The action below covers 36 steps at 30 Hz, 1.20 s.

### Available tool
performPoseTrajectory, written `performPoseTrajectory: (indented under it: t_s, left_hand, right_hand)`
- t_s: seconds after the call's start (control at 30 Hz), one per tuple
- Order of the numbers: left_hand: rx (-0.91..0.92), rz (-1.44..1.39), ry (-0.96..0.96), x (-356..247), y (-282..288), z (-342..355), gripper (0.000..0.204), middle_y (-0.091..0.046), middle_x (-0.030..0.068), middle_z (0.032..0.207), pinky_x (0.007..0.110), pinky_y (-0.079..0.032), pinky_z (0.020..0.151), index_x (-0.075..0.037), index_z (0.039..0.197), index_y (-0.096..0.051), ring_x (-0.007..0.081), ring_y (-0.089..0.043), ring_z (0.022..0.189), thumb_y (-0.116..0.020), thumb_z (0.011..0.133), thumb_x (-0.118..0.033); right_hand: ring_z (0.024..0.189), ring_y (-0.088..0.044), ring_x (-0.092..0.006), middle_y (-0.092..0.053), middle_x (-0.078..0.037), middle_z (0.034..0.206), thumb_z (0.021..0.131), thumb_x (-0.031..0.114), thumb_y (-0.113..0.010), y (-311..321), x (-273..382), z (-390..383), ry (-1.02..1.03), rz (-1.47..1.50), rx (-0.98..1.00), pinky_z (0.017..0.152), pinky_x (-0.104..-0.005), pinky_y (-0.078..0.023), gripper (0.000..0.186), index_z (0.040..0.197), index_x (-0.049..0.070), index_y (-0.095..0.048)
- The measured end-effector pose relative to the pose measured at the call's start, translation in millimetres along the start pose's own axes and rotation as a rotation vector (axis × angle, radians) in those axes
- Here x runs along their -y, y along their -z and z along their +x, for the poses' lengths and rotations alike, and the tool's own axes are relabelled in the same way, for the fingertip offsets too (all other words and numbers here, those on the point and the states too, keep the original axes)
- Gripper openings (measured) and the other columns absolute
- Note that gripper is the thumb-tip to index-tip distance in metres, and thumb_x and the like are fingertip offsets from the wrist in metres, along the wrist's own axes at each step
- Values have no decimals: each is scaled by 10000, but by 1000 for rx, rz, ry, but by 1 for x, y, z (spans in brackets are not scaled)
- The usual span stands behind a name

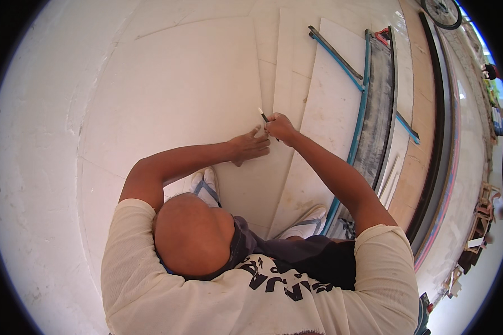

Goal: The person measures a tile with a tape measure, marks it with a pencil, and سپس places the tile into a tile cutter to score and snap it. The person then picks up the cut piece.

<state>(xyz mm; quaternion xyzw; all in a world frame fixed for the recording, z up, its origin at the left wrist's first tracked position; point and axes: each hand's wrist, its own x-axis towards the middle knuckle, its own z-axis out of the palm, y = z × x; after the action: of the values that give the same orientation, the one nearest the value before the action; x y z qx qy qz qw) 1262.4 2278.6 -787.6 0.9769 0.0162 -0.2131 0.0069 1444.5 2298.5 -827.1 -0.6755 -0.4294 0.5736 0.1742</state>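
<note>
My right hand [281, 128] is closed round a slim dark pen [264, 115] with a white end, which points up and away to the left. Just left of it is my left hand [249, 147], thumb raised and fingers stretched out, apparently holding nothing. Both hands are over the near right part of a large pale panel [179, 78], close to its right edge. Whether the left fingertips touch the right hand cannot be made out. I squat with my bare left knee [193, 234] bent up below the left forearm.
Right of the panel lie a narrow pale strip [283, 67] and another long pale board [325, 95]. A long teal-framed tool with a grey bed [374, 100] and slanting side arms rests beyond, with a red part [383, 37]. Farther right are a dark bar [439, 111] and a bicycle wheel [442, 11].
</note>
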Motion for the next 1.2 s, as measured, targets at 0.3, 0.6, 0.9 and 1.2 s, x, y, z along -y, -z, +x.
performPoseTrajectory:
  t_s: [0.3,0.6,0.9,1.2]
  left_hand:
    - [10,60,-4,0,2,4,996,-426,109,1396,594,-221,1175,-115,1401,-405,316,-298,1407,-844,580,-469]
    - [1,55,-21,6,2,13,889,-439,108,1336,555,-207,1164,-96,1311,-448,312,-342,1353,-819,593,-466]
    - [-18,-20,-7,4,-4,18,725,-464,150,1308,501,-169,1184,-54,1227,-533,323,-342,1352,-770,652,-426]
    - [-76,-99,6,2,-5,17,650,-448,196,1326,505,-157,1193,-65,1194,-547,363,-321,1365,-758,672,-391]
  right_hand:
    - [645,-602,-153,-637,-72,764,807,27,-591,-10,-1,9,3,-43,-70,522,-303,-451,215,1021,3,-594]
    - [677,-577,-152,-615,-74,806,857,39,-552,-9,4,6,-60,114,-3,552,-304,-443,216,1071,7,-571]
    - [856,-638,-251,-663,-144,904,835,66,-548,-14,-3,15,-53,29,-32,736,-387,-505,239,1053,0,-622]
    - [735,-587,-155,-616,-71,822,860,49,-552,-7,4,10,-54,98,66,639,-306,-470,217,1070,-7,-563]
